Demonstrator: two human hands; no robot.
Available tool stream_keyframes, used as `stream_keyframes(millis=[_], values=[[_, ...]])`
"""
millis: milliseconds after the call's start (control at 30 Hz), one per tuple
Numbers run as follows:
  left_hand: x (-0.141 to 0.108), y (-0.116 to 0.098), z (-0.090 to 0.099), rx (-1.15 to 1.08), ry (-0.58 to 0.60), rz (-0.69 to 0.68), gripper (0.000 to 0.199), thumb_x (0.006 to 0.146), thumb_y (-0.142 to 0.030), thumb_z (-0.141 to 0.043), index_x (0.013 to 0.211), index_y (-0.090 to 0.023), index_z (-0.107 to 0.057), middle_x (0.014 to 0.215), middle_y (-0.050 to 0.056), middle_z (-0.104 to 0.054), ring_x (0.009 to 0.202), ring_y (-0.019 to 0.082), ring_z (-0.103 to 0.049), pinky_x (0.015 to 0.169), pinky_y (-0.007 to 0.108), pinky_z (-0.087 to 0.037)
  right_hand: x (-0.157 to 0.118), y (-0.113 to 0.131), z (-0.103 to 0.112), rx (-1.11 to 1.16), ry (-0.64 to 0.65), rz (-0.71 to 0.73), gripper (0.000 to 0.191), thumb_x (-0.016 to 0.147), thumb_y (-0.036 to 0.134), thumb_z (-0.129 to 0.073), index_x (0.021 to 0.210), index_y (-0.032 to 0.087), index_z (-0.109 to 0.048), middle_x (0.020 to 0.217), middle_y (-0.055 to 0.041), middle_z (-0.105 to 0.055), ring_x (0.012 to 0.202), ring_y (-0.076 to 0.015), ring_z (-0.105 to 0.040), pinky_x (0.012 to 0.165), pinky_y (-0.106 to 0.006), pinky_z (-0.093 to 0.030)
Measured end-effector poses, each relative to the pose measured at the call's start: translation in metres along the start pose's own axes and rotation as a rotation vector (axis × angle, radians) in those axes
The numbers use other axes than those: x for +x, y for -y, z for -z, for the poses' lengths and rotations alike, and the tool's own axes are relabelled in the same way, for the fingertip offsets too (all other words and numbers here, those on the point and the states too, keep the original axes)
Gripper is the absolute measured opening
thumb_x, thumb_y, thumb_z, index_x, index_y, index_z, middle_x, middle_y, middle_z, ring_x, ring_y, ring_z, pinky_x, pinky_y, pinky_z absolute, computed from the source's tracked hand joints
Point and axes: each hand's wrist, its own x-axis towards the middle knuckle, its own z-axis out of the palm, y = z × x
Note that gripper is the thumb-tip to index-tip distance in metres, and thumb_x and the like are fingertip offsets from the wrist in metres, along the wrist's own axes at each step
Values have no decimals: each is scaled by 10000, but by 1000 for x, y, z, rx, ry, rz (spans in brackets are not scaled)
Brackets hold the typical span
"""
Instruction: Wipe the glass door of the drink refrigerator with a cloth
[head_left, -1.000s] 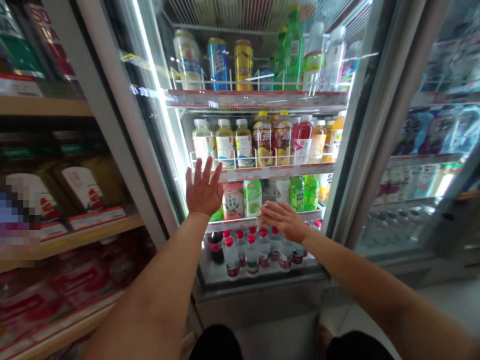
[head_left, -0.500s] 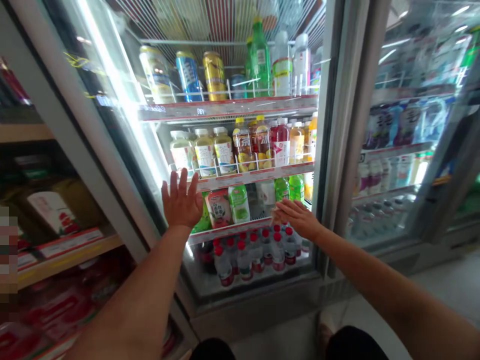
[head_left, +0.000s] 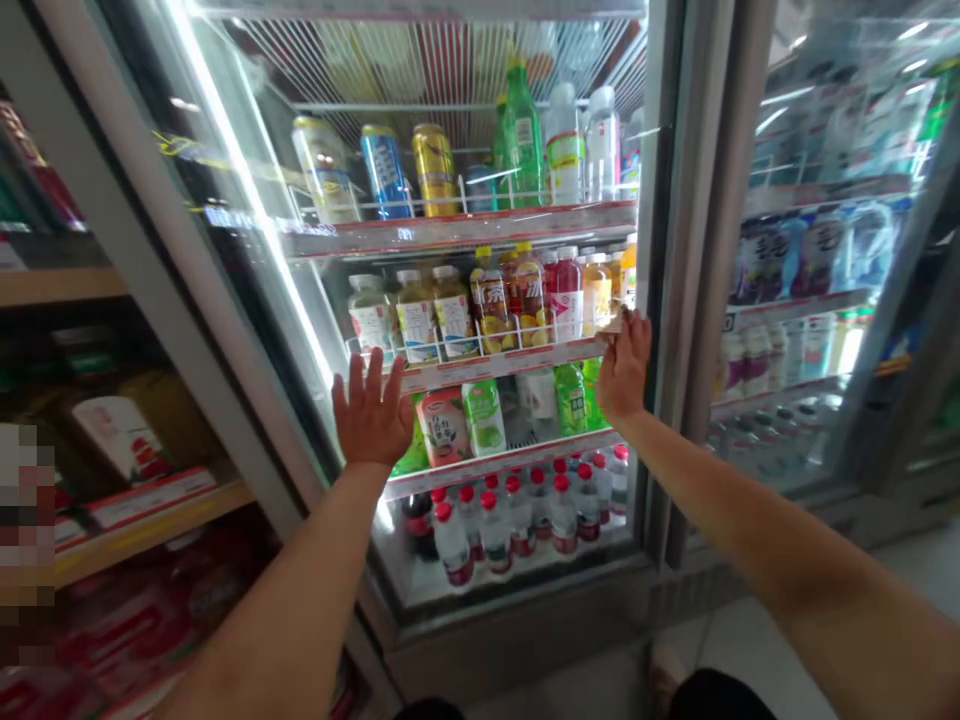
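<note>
My left hand (head_left: 373,418) lies flat with its fingers spread against the glass door of a lit drinks cooler, low on the left side. Higher up on the right, my right hand (head_left: 626,372) is bent at the glass, its fingers pressed together around a small pale crumpled cloth-like piece (head_left: 615,322). Most of that piece is hidden by the fingers. Behind the glass, near my right hand, stand an orange drink bottle (head_left: 597,290) and a green bottle (head_left: 571,397). A pink carton (head_left: 444,428) and a green-and-white carton (head_left: 484,418) are on the shelf beside my left hand.
Upper shelves hold several cans (head_left: 435,168) and a tall green bottle (head_left: 522,135). Red-capped bottles (head_left: 495,530) fill the bottom. A metal door frame (head_left: 686,300) runs down the right, with another glass cooler (head_left: 802,300) beyond. Wooden shelves (head_left: 150,520) with goods stand left.
My right hand has moved up and slightly right across the glass, turning from fingers pointing left to fingers pointing up. My left hand stays flat; the view has shifted slightly.
</note>
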Motion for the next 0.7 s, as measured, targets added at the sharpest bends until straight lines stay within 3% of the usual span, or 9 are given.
stream_keyframes(millis=[233,400,567,700], values=[[-2,3,3,21,-18,-80,623,1045,-431,-473,1630,-259,-345,1696,95,-257,1601,304,-97,1298,568,-60,-12,147,-49,221,151,122,706,1064,207,-339,1672,394,-35,1710,-7,-266,1599,-345,-160,1287,-665,-241],[-5,6,3,15,-31,-112,660,1032,-504,-487,1617,-228,-360,1690,115,-279,1603,292,-80,1303,563,-65,-29,236,-75,378,331,12,735,1042,137,-291,1677,349,12,1745,13,-143,1620,-276,5,1322,-618,-163],[-11,13,-5,-41,-22,-91,553,1064,-287,-376,1602,-165,-354,1660,121,-361,1601,238,-80,1327,514,-32,-37,276,-85,551,488,62,675,1059,178,-264,1684,276,-28,1739,-11,-187,1619,-223,29,1337,-548,-163],[-13,13,-7,13,-38,-99,521,1071,-264,-335,1556,-80,-390,1612,172,-430,1595,257,-78,1323,520,-55,-31,262,-77,545,581,240,600,1089,267,-250,1677,211,-139,1702,-60,-302,1617,-191,-70,1332,-475,-217]])
